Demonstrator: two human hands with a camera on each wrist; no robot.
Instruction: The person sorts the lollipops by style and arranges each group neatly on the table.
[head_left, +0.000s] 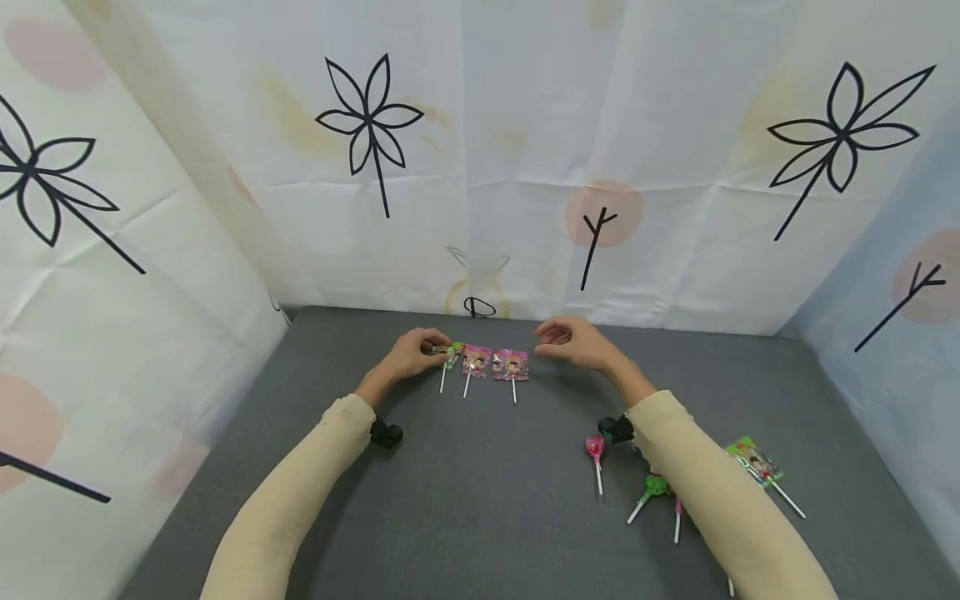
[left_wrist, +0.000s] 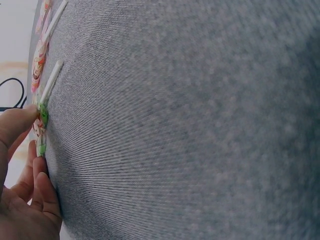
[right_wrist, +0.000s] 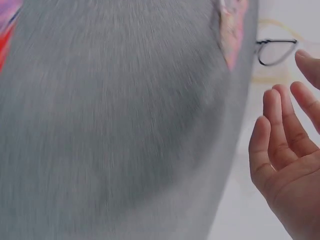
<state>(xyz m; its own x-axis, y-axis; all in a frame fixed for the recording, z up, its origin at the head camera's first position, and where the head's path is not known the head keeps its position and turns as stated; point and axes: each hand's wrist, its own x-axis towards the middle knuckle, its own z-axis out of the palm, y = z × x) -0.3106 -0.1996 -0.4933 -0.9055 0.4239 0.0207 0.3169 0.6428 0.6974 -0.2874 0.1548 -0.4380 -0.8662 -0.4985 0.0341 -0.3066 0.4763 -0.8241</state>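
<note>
Near the far edge of the grey table, my left hand (head_left: 412, 353) pinches the wrapper of a green lollipop (head_left: 453, 357) between thumb and fingers. In the left wrist view, the thumb touches one edge of that wrapper and fingers touch the other; its white stick (left_wrist: 51, 80) lies on the cloth. Beside it lie a pink-wrapped lollipop (head_left: 476, 361) and another pink lollipop (head_left: 511, 366), in a row with sticks pointing nearer. To the right of the row, my right hand (head_left: 576, 342) holds nothing, its fingers loosely bent and apart from the lollipops.
At the near right lie a round pink lollipop (head_left: 595, 447), a round green lollipop (head_left: 656, 485) and a flat green-wrapped lollipop (head_left: 756, 461). My right sleeve (head_left: 712, 483) partly hides others. A patterned white curtain (head_left: 517, 167) hangs behind the table (head_left: 480, 500).
</note>
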